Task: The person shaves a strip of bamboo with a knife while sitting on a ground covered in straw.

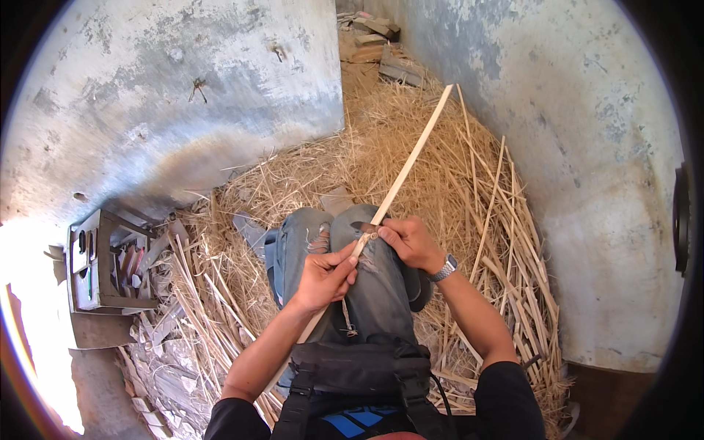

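Note:
A long, pale bamboo strip point(414, 156) slants across my lap, its far end up and to the right. My left hand point(328, 279) is closed around it just above my thighs, and the near part runs back under my left forearm. My right hand point(411, 242), with a watch on the wrist, is closed at the strip a little farther up. A dark knife blade point(361, 226) sticks out to the left from its fingers and lies across the strip; the handle is hidden. Curled shavings point(367, 238) sit between the two hands, against the strip.
My knees in worn jeans point(304, 231) are under the work. Straw-like shavings point(381, 139) cover the floor, with long strips point(506, 286) at the right. A small wooden rack point(92, 257) with tools stands at the left. Peeling walls point(579, 147) rise on both sides.

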Motion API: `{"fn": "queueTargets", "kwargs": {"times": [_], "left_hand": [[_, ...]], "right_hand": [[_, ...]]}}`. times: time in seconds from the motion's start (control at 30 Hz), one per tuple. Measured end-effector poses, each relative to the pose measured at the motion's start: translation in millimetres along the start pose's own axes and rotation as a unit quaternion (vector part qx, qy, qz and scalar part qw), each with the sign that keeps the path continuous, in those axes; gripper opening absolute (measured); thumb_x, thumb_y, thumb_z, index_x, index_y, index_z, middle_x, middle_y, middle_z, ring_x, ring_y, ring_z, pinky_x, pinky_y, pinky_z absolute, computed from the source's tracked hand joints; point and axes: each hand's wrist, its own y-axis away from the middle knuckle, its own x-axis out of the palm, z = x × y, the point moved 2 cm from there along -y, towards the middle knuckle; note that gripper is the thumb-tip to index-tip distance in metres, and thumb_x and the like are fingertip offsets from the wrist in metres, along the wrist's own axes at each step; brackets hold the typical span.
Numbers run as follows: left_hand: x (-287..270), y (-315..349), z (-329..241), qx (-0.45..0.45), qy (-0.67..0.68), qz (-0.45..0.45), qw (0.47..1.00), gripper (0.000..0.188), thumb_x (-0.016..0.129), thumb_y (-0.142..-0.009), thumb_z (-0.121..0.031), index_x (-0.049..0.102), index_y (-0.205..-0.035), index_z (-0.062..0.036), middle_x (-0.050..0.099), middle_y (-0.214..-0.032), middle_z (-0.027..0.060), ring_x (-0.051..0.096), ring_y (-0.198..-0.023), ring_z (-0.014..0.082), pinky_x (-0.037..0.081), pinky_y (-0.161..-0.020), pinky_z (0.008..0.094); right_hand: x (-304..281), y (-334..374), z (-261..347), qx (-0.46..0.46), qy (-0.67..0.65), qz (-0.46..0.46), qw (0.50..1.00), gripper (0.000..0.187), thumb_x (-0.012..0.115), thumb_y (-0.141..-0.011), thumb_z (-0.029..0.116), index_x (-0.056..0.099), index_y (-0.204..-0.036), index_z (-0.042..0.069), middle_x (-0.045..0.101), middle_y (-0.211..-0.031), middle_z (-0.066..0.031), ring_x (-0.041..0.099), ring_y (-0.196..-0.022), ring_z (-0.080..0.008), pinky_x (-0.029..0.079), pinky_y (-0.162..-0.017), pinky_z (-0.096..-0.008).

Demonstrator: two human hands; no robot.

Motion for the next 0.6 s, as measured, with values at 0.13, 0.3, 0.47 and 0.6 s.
{"fn": "queueTargets", "kwargs": {"times": [0.13, 0.3, 0.47, 0.6], "left_hand": [[-3.2, 1.0, 7.2, -0.019, 0.04, 0.013, 0.999, 0.035, 0.057, -0.105, -0.011, 0.061, -0.139, -0.0073, 0.06, -0.073, 0.0023, 0.041, -0.045, 0.004, 0.028, -0.04, 0.0212], [-6.7, -1.3, 7.0, -0.025, 0.059, 0.022, 0.998, 0.035, 0.057, -0.104, -0.011, 0.06, -0.139, -0.0075, 0.061, -0.073, 0.0024, 0.041, -0.046, 0.0038, 0.029, -0.04, 0.0214], [0.2, 1.2, 8.5, 0.014, -0.001, -0.004, 1.0, 0.034, 0.06, -0.103, -0.009, 0.063, -0.137, -0.006, 0.062, -0.072, 0.0012, 0.044, -0.049, 0.0026, 0.033, -0.043, 0.0207], [-1.1, 0.4, 16.8, 0.065, -0.092, -0.046, 0.993, 0.034, 0.064, -0.1, -0.008, 0.064, -0.134, -0.0034, 0.064, -0.07, -0.0016, 0.046, -0.054, 0.0005, 0.037, -0.048, 0.0193]], "right_hand": [[-7.7, -5.3, 1.6, -0.021, -0.018, 0.019, 0.999, 0.035, 0.06, -0.1, 0.029, 0.065, -0.077, 0.003, 0.049, -0.058, -0.0176, 0.047, -0.049, -0.0279, 0.037, -0.05, -0.0379], [-19.8, -7.4, -9.8, 0.003, -0.093, 0.114, 0.989, 0.041, 0.062, -0.099, 0.035, 0.064, -0.077, 0.001, 0.038, -0.054, -0.0063, 0.038, -0.051, -0.015, 0.035, -0.051, -0.0342], [-6.9, -1.4, 16.6, 0.06, -0.116, -0.046, 0.99, 0.036, 0.072, -0.093, 0.031, 0.064, -0.075, 0.001, 0.04, -0.056, -0.0031, 0.038, -0.054, -0.0118, 0.036, -0.052, -0.0309], [3.3, -3.1, 41.1, 0.081, -0.059, -0.095, 0.99, 0.025, 0.078, -0.087, 0.02, 0.065, -0.075, 0.001, 0.052, -0.058, -0.0072, 0.045, -0.054, -0.0131, 0.04, -0.052, -0.0314]]}}
